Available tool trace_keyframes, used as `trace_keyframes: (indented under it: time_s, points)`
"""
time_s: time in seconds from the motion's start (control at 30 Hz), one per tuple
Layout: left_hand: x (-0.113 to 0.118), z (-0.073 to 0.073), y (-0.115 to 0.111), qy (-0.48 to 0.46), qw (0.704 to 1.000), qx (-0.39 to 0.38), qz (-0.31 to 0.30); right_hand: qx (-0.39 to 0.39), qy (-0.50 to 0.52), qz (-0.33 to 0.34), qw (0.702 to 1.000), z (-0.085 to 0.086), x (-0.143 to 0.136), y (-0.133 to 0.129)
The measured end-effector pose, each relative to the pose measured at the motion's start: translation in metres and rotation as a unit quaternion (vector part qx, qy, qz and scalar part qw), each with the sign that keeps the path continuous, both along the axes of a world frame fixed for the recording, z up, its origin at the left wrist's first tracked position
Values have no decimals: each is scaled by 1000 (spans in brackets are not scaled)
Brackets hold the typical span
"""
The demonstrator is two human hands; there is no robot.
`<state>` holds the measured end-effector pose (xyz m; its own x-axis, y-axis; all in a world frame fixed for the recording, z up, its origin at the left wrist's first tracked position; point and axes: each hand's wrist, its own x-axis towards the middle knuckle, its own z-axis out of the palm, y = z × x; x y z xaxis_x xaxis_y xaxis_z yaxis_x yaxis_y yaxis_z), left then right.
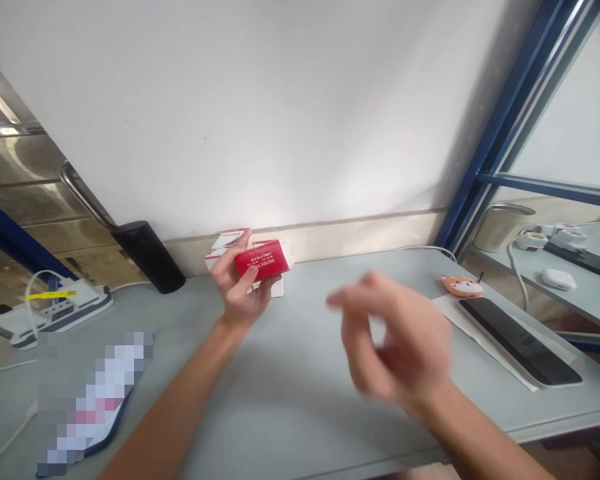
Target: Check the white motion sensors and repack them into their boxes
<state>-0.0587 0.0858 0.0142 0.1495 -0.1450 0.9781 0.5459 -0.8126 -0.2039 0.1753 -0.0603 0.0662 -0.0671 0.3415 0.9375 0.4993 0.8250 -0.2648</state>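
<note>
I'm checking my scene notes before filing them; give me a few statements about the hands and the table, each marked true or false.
1. The left hand holds a small red box. True.
2. The right hand grips the dark phone. False: it is blurred, holds nothing, and the phone lies flat on the table.
3. A black cylinder leans by the wall. True.
4. The orange fox-shaped item lies left of the red box. False: it lies to the right, near the phone.

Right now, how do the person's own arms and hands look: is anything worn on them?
Both forearms are bare, with no sleeves in view. The left hand shows no ring, watch or glove. The right hand is blurred; no glove or watch shows on it, but small details cannot be told.
</note>
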Motion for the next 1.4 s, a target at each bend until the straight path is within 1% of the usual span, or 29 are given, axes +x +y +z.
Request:
trace_keyframes:
  time_s: [0.03,0.07,0.1,0.13,0.17,0.2,0.23,0.27,0.3,0.33,0.37,0.4,0.43,0.47,0.5,0.53,0.6,0.63,0.7,0.8,0.87,0.9,0.93,1.03,1.07,1.13,1.2,1.27,1.4]
  points:
    - [4,1,-1,-30,999,-9,-15,-62,62,18,996,-2,-1,18]
    - [9,1,-2,-60,998,-15,-27,-155,111,45,981,-4,-1,34]
    - [13,1,-3,-84,996,-18,-35,-263,135,97,950,-6,-1,48]
    - [17,1,-3,-99,994,-19,-39,-370,143,175,901,-9,-1,60]
    - [19,1,-4,-104,994,-21,-39,-449,145,257,843,-11,-1,69]
    - [19,2,-5,-99,994,-29,-36,-495,154,321,793,-14,-2,75]
    - [18,4,-6,-81,995,-48,-27,-515,168,362,758,-16,-5,80]
    - [15,7,-7,-58,995,-75,-10,-514,193,374,747,-18,-9,85]
    - [10,9,-7,-40,993,-110,15,-503,223,351,758,-20,-14,89]
    - [4,11,-7,-35,987,-148,47,-485,254,300,781,-20,-21,95]
    - [-3,13,-6,-52,978,-188,79,-461,281,230,810,-21,-29,101]
    - [-12,14,-4,-102,963,-232,97,-434,297,154,836,-21,-38,108]
    - [-21,13,-1,-175,940,-276,99,-404,299,84,861,-21,-47,115]
    - [-31,12,3,-260,905,-326,84,-381,278,38,881,-21,-55,122]
    - [-41,10,8,-354,853,-381,37,-371,235,16,898,-22,-63,128]
    - [-50,7,14,-393,823,-409,19,-371,178,13,911,-24,-68,132]
    - [-65,0,24,-426,780,-457,-28,-384,53,35,921,-29,-74,134]
    - [-70,-4,28,-432,761,-480,-58,-385,3,40,922,-33,-75,133]
    - [-76,-9,33,-441,725,-515,-122,-371,-54,15,927,-40,-74,129]
    - [-75,-13,33,-453,688,-533,-195,-349,-60,-66,933,-46,-74,129]
    - [-70,-12,32,-460,673,-534,-225,-343,-46,-94,934,-48,-80,134]
    - [-67,-12,31,-462,667,-534,-237,-340,-44,-84,936,-49,-84,137]
    - [-65,-11,30,-462,663,-535,-246,-335,-47,-58,939,-50,-88,140]
    - [-63,-9,27,-448,655,-544,-273,-301,-68,39,950,-55,-94,146]
    - [-64,-9,27,-441,653,-548,-281,-289,-70,54,953,-58,-93,146]
    - [-66,-11,26,-432,647,-555,-295,-285,-58,61,955,-64,-88,148]
    - [-69,-14,26,-431,642,-558,-300,-317,-37,77,944,-70,-82,152]
    - [-69,-18,27,-433,637,-562,-301,-362,-23,112,925,-76,-77,158]
    - [-58,-21,26,-418,624,-580,-315,-405,5,186,895,-80,-71,166]
